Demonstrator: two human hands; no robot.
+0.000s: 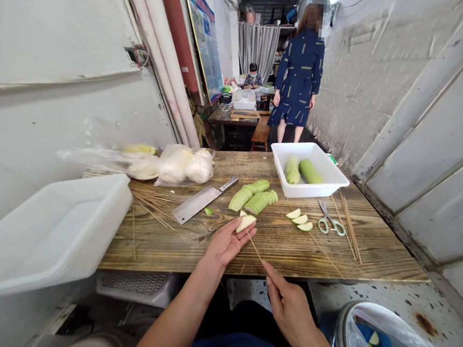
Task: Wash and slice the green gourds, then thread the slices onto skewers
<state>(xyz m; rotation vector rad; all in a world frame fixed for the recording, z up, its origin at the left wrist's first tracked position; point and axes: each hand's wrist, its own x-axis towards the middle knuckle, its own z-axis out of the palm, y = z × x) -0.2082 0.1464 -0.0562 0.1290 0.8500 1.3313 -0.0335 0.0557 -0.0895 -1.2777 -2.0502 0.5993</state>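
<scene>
My left hand [229, 242] is closed on a pale green squash slice [246, 223], fingers beneath it and thumb against its edge. My right hand [287, 297] pinches the lower end of a thin bamboo skewer [255, 247], whose upper end meets the slice. Whether the tip has gone into the flesh I cannot tell. Just beyond my left hand lie two rows of sliced squash [254, 196]. To the right, several slices [299, 219] sit at one end of another skewer [327, 256] on the wooden table [208, 255].
A cleaver [200, 202] lies left of centre, near loose skewers [152, 201] and plastic bags [183, 165]. Scissors [330, 222] and a white tub [315, 190] with two squashes stand right. An empty white tub [52, 228] is left; a lined bin [387, 338] stands lower right. Two people are beyond.
</scene>
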